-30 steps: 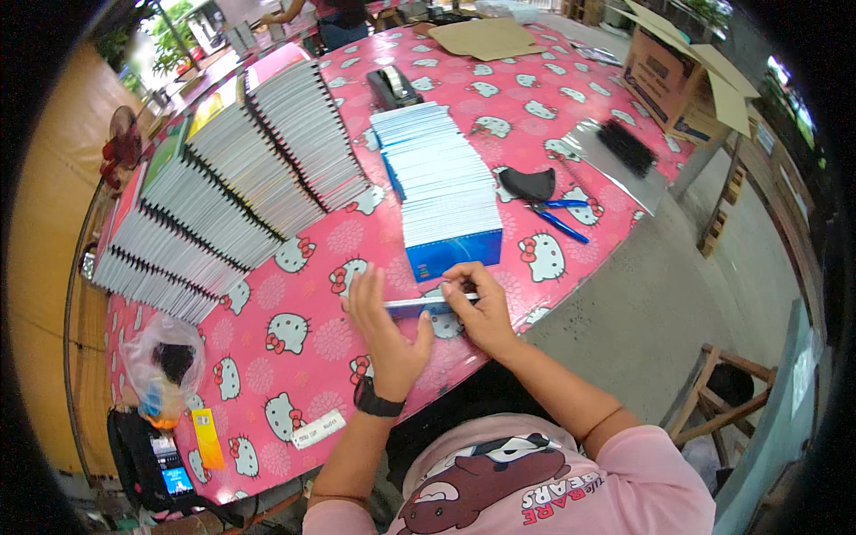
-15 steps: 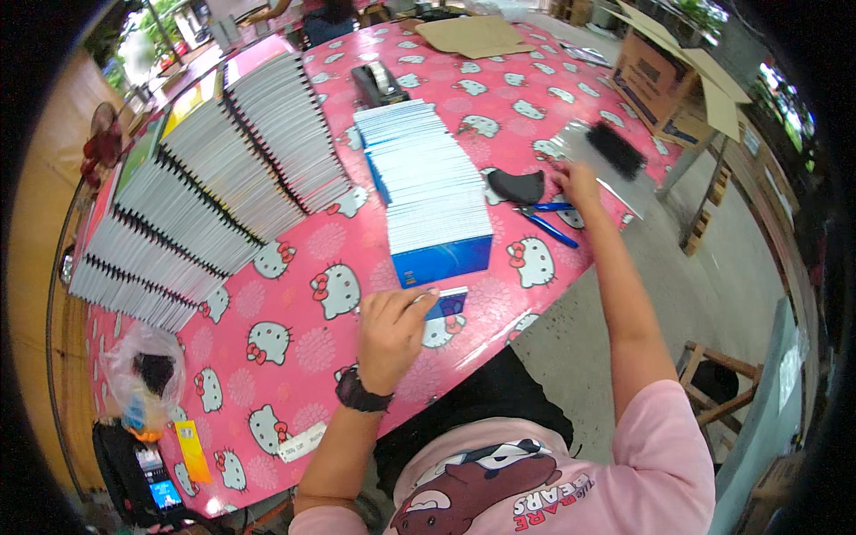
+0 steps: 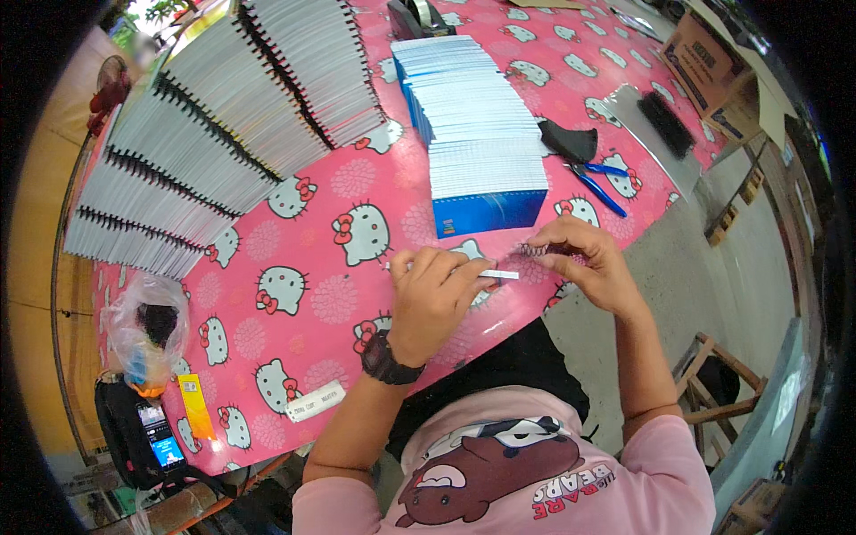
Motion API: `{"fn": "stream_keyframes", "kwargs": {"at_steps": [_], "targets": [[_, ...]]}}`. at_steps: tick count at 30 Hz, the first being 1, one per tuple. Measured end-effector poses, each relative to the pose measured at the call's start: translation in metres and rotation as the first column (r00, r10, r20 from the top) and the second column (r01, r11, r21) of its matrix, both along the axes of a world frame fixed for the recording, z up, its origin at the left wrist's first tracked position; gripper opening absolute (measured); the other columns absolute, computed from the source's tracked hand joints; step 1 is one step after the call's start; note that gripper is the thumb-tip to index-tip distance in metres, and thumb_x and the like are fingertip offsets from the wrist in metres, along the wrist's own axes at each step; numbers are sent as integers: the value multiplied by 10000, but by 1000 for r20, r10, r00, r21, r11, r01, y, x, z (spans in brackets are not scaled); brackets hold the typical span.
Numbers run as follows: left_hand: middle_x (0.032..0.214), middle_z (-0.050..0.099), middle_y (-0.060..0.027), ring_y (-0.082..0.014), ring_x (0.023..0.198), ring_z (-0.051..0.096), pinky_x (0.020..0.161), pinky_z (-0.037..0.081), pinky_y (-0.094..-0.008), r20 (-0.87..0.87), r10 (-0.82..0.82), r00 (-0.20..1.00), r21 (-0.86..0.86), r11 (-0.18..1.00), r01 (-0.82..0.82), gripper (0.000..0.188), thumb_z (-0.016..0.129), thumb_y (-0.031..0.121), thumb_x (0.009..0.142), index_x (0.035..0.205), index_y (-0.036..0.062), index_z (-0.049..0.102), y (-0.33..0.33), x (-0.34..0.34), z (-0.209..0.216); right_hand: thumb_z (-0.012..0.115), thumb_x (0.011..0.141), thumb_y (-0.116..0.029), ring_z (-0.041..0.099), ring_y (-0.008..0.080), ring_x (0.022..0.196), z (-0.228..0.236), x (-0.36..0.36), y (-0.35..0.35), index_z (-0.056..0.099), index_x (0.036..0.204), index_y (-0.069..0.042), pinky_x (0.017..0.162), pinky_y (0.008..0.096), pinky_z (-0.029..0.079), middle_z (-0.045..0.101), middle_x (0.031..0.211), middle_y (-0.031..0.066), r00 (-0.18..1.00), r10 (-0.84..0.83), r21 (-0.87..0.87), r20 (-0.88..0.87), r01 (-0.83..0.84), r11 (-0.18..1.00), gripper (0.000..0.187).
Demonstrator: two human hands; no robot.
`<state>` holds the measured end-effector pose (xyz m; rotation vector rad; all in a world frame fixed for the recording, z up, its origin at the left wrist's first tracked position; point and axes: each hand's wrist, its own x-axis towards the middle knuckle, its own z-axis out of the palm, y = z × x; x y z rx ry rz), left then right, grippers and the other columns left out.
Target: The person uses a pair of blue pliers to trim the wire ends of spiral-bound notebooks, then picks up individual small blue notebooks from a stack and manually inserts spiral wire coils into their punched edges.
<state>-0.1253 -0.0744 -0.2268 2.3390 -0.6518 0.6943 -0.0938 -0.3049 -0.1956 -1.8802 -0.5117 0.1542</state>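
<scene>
My left hand (image 3: 432, 299), with a black watch on the wrist, is closed on a small booklet (image 3: 501, 275) seen edge-on just above the table. Close to its right, my right hand (image 3: 588, 259) pinches a short dark spiral binding coil (image 3: 533, 251) between thumb and fingers. The coil and the booklet look apart. Beyond both hands stands a long row of white-paged booklets (image 3: 486, 134), the front one with a blue cover. Blue-handled cutters (image 3: 599, 187) lie to the right of the row, beside a dark curved object (image 3: 568, 140).
Several stacks of spiral-bound books (image 3: 223, 125) fill the left side. A tape dispenser (image 3: 419, 18) stands behind the row. At right lie a clear bag with black coils (image 3: 667, 125) and a cardboard box (image 3: 709, 67). A phone (image 3: 160, 441) and yellow card (image 3: 196, 406) are near left.
My right hand has come back from beside the plastic bag to my left hand, now with a coil. My left hand has turned the booklet edge-on. The view has shifted.
</scene>
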Motion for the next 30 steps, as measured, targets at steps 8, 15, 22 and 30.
{"fn": "stream_keyframes", "kwargs": {"at_steps": [8,15,22,30], "targets": [[846,597,21,-163,803,528,812,287,-365,0,21,1000,24,999,-21,207,712,184,726,927,155,671,-4,3,-1,648,725,57,561,111,787,-1,-8,4,652,961,-50,667,239,443,595,878,25,1000,27,8,1,-27,1000,258],[851,599,23,-148,826,534,856,261,-390,-6,41,999,54,998,-41,239,701,159,738,975,158,673,-6,3,2,604,756,61,584,226,846,-2,-3,8,642,964,-28,747,319,464,604,878,78,968,36,-106,249,-10,994,229],[832,601,18,-149,815,537,885,245,-392,21,52,998,59,997,-53,232,702,153,742,972,152,676,-8,3,1,569,839,-36,577,287,852,2,2,3,629,981,-4,753,364,451,611,887,133,966,148,-229,211,-98,969,158],[827,601,0,-163,807,539,887,248,-388,28,46,999,30,998,-47,227,724,150,718,938,136,669,-11,4,1,552,860,-49,583,280,853,3,2,-1,607,1039,-3,757,368,452,618,909,130,961,222,-220,163,-184,958,193]]}}
